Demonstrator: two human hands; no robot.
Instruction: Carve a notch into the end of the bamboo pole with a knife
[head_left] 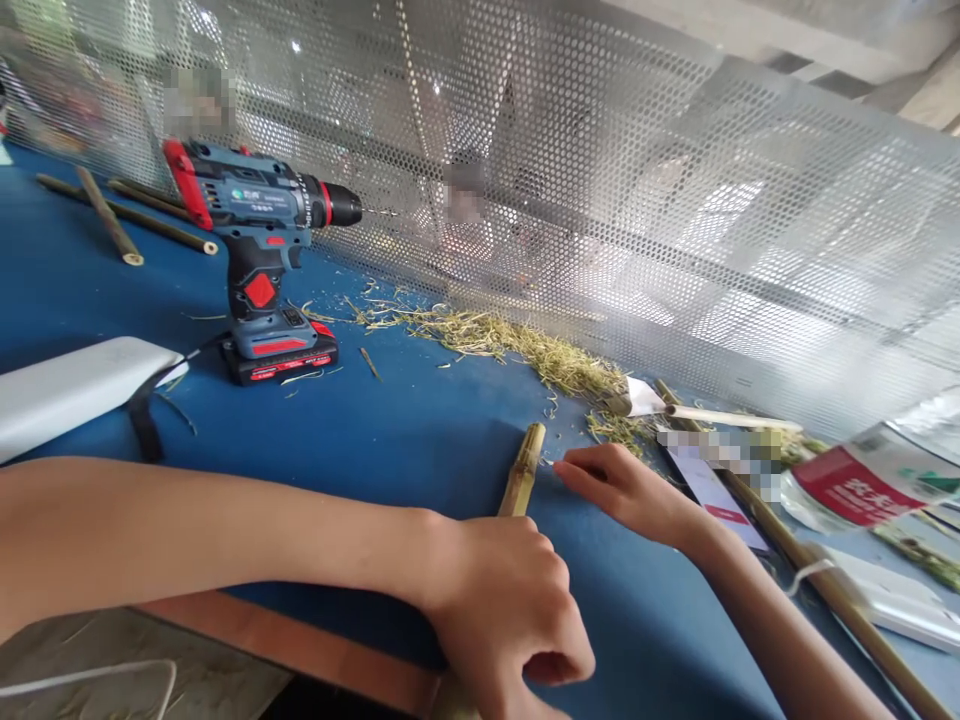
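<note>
My left hand point(510, 610) is closed around a piece of bamboo point(521, 475), its knuckles facing up. The bamboo's far end rises past the hand, with pale, scraped-looking patches near the tip; its near end shows below the hand at the bottom edge. My right hand point(622, 485) is just right of the tip, with thumb and forefinger pinched together. A tiny pale bit shows at those fingertips, too small to name. Beyond my left forearm a cordless drill point(262, 250) stands upright on its battery, a thin bit in its chuck pointing right.
Green-yellow shavings point(517, 345) lie heaped along a perforated metal screen point(600, 190) behind the blue table point(420, 440). Bamboo sticks point(112, 220) lie far left, near a white case point(82, 390). At right are a phone point(712, 490), a long bamboo pole point(810, 580), a plastic bottle point(862, 480) and a white device point(892, 595).
</note>
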